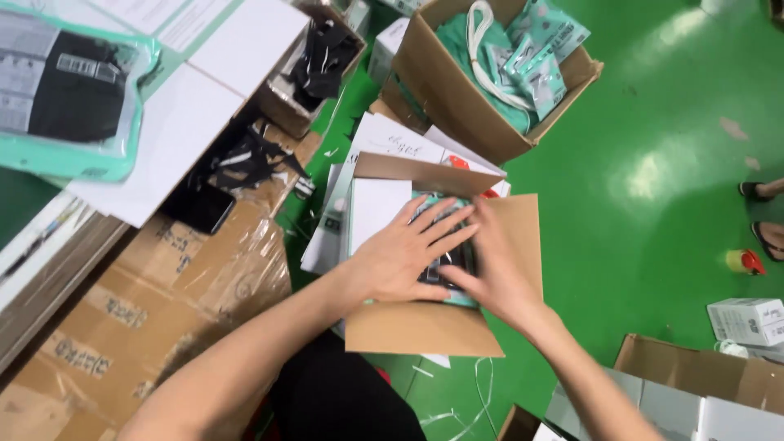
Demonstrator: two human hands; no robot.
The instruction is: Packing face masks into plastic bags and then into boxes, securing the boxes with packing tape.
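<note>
Hands flat, fingers spread, neither clenched nor grasping: left hand point(400, 260) and right hand point(488, 269) press teal packet point(457, 260) inside open carton point(425, 327). Packet lies directly beneath both palms, long axis near-far. Second carton point(457, 106) far, holds similar packets.

Bright, even overhead light fills the room; pale glare patches shine on the green floor point(653, 175) at the right. Shadows stay soft. The hands point(445, 257) are slightly motion-blurred, and the edges bend with wide-angle distortion.
</note>
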